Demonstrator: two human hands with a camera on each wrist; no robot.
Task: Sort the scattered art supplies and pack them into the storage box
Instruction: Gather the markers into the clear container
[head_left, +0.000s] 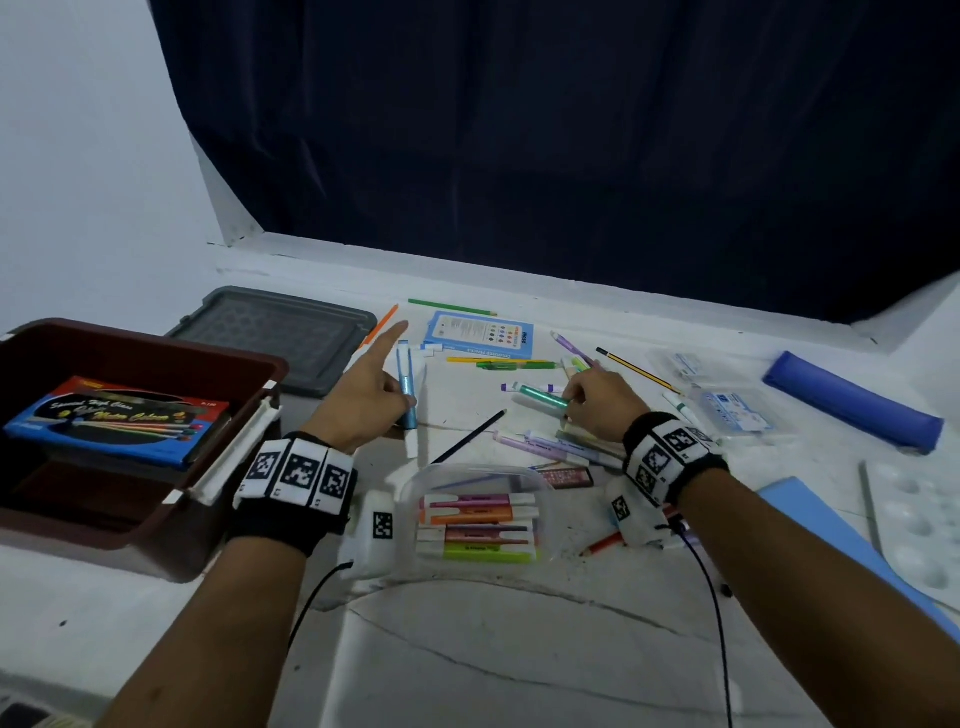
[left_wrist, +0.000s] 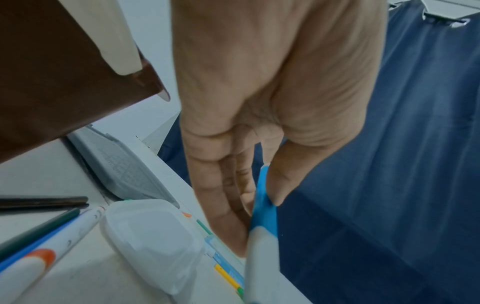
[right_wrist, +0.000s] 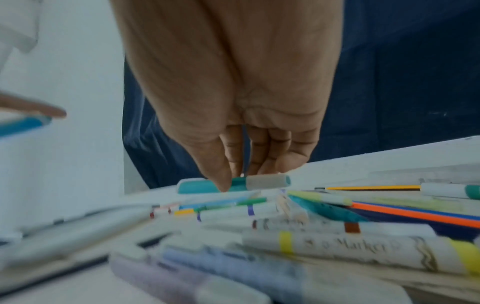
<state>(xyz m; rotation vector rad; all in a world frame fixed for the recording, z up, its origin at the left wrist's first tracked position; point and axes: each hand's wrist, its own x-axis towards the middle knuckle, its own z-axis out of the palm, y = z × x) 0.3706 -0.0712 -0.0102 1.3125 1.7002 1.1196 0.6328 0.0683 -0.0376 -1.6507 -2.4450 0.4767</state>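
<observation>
- The left hand (head_left: 363, 400) holds a blue marker (head_left: 406, 387) above the surface (head_left: 493, 649). The thumb and lower fingers are wrapped round the marker's barrel, while the index finger points straight out, away from the person.
- In the left wrist view the blue marker (left_wrist: 262, 214) is pinched between the thumb and the fingers, with its pale end nearest the camera.
- The right hand (head_left: 602, 400) pinches a teal marker (head_left: 543, 397) at the far edge of a loose pile of markers (head_left: 561, 447). In the right wrist view the teal marker (right_wrist: 233, 184) lies crosswise under the fingertips; whether it is lifted clear of the surface cannot be told.
- A brown storage box (head_left: 78, 525) sits open on the left, just beside the left wrist. A blue paint set (head_left: 119, 421) lies inside it.
- A grey lid (head_left: 270, 332) lies flat behind the box.
- A clear case (head_left: 478, 514) of highlighters sits between the two wrists, near the person.
- Pencils, a blue card (head_left: 480, 335) and more markers lie scattered beyond the hands.
- A blue pouch (head_left: 852, 400) lies at the far right, well apart from both hands.
</observation>
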